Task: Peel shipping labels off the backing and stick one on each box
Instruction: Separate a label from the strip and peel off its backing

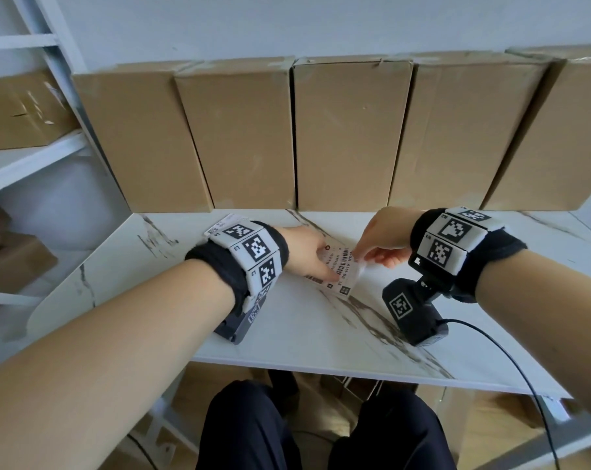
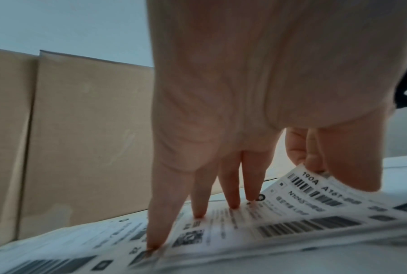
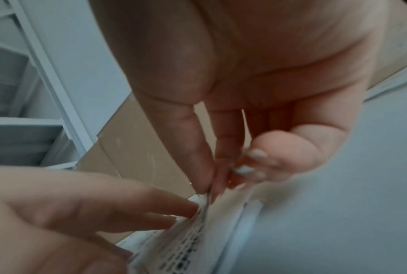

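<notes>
Left hand (image 1: 307,254), fingers straight, presses the label sheet (image 1: 334,271) onto the tabletop (image 1: 304,320); right hand (image 1: 385,239) pinches one label's lifted corner, before five boxes (image 1: 348,137).

You are wearing a thick black band (image 1: 270,247) on your left wrist and another black band (image 1: 500,256) on your right wrist. White blocks with black square codes (image 1: 253,247) are going around each one. A small black camera box (image 1: 414,313) is hanging under your right wrist, with a thin black cable (image 1: 511,361) running off it. Your forearms are showing bare, and you are wearing dark trousers (image 1: 253,432).
</notes>
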Action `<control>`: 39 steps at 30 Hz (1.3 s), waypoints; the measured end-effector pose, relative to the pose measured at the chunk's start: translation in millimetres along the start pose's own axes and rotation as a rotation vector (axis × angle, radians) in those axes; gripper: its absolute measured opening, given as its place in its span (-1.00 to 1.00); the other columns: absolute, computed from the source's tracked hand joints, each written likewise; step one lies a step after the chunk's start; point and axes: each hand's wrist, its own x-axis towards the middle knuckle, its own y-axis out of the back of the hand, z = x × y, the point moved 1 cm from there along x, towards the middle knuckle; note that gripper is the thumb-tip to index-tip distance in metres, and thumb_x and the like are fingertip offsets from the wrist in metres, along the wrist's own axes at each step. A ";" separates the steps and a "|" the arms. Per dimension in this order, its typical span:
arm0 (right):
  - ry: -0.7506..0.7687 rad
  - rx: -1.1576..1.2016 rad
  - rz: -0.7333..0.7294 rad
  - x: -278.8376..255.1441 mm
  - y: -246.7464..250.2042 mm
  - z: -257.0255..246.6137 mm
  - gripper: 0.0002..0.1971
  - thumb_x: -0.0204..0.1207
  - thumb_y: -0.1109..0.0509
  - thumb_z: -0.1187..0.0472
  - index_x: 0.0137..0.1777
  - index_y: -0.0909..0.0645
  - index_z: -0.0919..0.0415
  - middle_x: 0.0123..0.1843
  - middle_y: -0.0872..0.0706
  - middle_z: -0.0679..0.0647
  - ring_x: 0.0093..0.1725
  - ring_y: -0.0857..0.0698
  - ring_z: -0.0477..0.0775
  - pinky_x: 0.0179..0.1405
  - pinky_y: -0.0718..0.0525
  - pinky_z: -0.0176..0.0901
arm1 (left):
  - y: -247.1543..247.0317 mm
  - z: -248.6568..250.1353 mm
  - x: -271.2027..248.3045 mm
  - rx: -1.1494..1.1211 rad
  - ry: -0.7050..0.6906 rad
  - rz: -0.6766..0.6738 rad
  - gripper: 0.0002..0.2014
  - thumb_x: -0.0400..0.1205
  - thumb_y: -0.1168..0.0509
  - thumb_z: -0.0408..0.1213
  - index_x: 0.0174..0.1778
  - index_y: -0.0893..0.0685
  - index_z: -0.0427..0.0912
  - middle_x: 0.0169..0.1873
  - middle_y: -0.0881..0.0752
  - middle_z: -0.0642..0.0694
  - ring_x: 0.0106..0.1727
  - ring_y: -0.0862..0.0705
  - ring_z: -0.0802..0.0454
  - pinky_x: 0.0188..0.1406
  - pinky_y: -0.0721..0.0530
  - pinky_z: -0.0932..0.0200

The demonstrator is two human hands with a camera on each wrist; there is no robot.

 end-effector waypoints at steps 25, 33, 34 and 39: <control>0.361 -0.226 -0.070 -19.2 -35.7 -23.4 -0.62 0.27 -0.58 0.32 0.01 -0.62 -0.05 -0.10 -0.80 -0.03 -0.10 -0.76 0.00 -0.08 -0.70 -0.24 | -11.4 -21.1 -28.5 0.046 0.083 -0.010 -0.08 0.21 -0.46 0.36 0.40 -0.39 -0.06 0.31 -0.40 -0.01 0.30 -0.50 -0.02 0.32 -0.57 -0.06; 0.456 -0.371 0.031 -20.0 -42.4 -31.9 -0.87 0.32 -0.56 0.21 -0.13 -0.77 0.06 -0.16 -0.72 -0.06 -0.15 -0.69 0.01 -0.20 -0.63 -0.31 | -13.4 -24.3 -31.6 0.048 0.103 -0.009 -0.02 0.23 -0.48 0.32 0.50 -0.30 -0.05 0.41 -0.38 -0.03 0.40 -0.46 -0.03 0.40 -0.51 -0.05; 0.458 -0.357 0.046 -19.3 -41.9 -32.2 -0.86 0.33 -0.56 0.19 -0.11 -0.78 0.09 -0.13 -0.74 -0.03 -0.19 -0.68 -0.01 -0.25 -0.61 -0.34 | -13.2 -24.2 -31.8 0.046 0.099 -0.005 0.00 0.25 -0.48 0.32 0.52 -0.28 -0.07 0.43 -0.39 -0.04 0.41 -0.46 -0.03 0.41 -0.50 -0.04; 0.465 -0.262 0.084 -13.1 -38.8 -30.6 -0.87 0.32 -0.57 0.18 -0.15 -0.76 0.15 -0.10 -0.78 0.03 -0.25 -0.68 -0.07 -0.39 -0.54 -0.40 | -11.5 -28.3 -32.5 0.000 0.091 0.011 -0.04 0.30 -0.46 0.29 0.55 -0.28 -0.08 0.46 -0.41 -0.01 0.45 -0.45 -0.01 0.41 -0.49 0.02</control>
